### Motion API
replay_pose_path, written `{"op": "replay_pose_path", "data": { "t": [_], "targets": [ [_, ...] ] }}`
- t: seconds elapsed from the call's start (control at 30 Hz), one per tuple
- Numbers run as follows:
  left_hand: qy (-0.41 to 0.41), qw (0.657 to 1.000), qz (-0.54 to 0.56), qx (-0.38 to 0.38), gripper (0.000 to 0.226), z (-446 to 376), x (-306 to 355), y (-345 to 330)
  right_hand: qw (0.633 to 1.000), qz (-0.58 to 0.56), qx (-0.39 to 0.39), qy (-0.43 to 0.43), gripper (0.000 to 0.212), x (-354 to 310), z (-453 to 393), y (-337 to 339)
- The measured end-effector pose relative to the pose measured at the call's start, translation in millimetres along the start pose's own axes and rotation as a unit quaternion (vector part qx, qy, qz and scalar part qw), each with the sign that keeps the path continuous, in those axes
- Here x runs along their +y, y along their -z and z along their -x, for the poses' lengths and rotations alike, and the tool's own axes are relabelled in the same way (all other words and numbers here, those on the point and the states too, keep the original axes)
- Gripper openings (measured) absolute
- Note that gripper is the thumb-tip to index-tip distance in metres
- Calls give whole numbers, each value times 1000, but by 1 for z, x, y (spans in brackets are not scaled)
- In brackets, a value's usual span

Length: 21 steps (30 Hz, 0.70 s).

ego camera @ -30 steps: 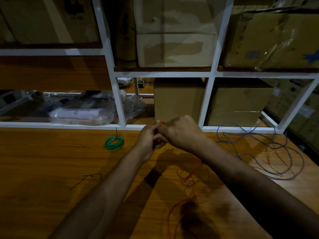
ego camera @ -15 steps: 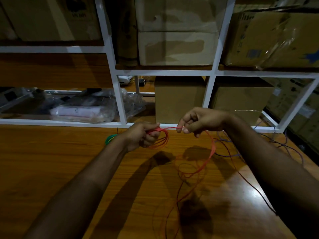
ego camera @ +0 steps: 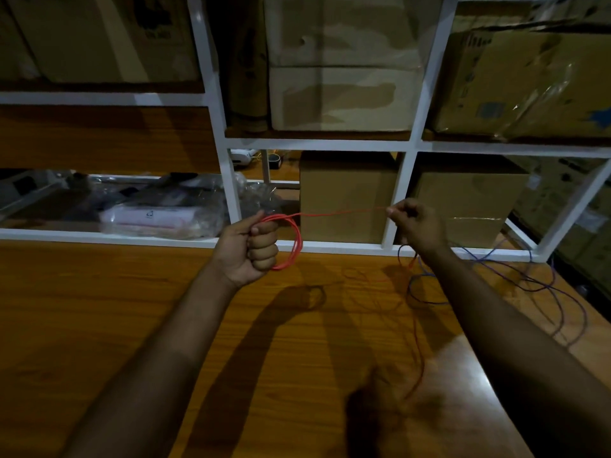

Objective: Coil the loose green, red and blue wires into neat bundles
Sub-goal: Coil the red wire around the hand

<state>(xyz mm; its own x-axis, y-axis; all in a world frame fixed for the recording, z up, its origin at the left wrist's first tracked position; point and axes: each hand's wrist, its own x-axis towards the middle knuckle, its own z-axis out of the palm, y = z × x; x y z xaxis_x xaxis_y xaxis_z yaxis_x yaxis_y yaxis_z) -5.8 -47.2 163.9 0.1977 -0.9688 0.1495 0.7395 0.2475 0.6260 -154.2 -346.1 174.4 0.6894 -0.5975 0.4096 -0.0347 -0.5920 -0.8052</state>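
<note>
Two hands are held up over the wooden surface [ego camera: 99, 325]. The left hand [ego camera: 251, 249] is curled tight around one round bundle of red wire [ego camera: 294, 241], and several loops can be seen hanging beside the fist. From that bundle, one straight piece of the red wire is stretched across to the right hand [ego camera: 416, 226], where it is pinched between the thumb and a finger (the other fingers are curled in). The rest of the red wire is seen hanging down from the right hand and lying loose on the surface. One blue wire [ego camera: 545, 285] is spread in big messy loops on the right side of the surface, just beside the right arm. Behind the surface, a white shelf frame [ego camera: 330, 144] is filled with brown boxes [ego camera: 347, 196], and one plastic-wrapped pack [ego camera: 162, 219] is kept on the low shelf at the left.
</note>
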Motion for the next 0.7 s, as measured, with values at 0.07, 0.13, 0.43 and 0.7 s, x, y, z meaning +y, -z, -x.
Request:
{"op": "replay_pose_path", "data": {
  "t": [0.07,0.13,0.43,0.7],
  "targets": [
    [-6,1000,3,8,35,-7,-6,-7,992,69,100,-20,22,-2,4,-16],
    [-35,998,7,44,38,-15,-11,-17,971,218,95,1,18,-11,15,-34],
    [-177,970,33,161,44,-24,-11,-23,786,517,-262,217,16,-62,68,-56],
    [-214,963,101,127,39,-28,-15,-27,875,324,-353,69,21,-52,79,-70]
  ]
}}
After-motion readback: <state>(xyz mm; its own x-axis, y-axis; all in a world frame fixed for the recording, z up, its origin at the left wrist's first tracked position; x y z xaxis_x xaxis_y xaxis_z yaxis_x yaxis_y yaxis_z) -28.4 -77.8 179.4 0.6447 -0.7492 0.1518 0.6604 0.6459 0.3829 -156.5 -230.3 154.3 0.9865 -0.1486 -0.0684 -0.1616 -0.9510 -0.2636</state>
